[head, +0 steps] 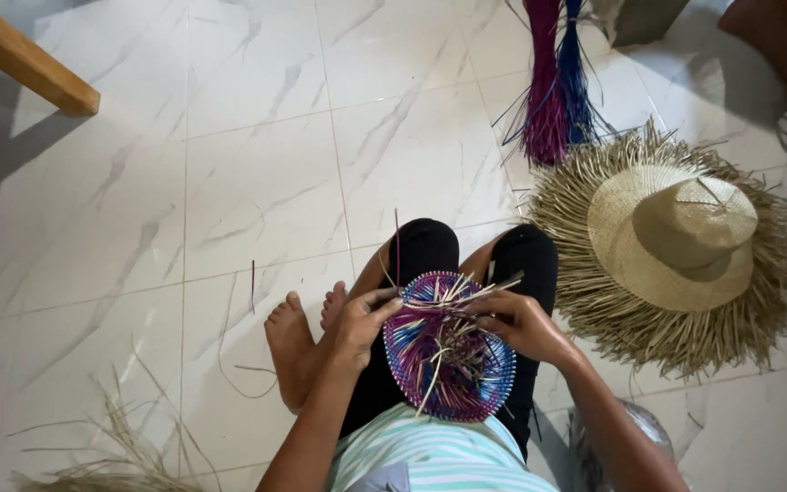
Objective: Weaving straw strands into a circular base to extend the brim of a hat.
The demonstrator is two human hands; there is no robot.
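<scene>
Head view: a person seated on a tiled floor grips a round woven piece of purple and blue strands on the lap, loose pale straw ends sticking up from its middle. The left hand is closed on the piece's left rim, fingers pinching strands at its upper edge. The right hand is closed on the right rim, fingertips pressing strand ends there. Just under the hands are black-clad knees; bare feet lie to the left of the left hand. Beyond the right hand, a fringed straw hat rests on the floor. Farther out above the piece lie bundles of purple and blue fibre. Well left of the grip, loose straw is scattered, and a wooden leg crosses the far corner.
</scene>
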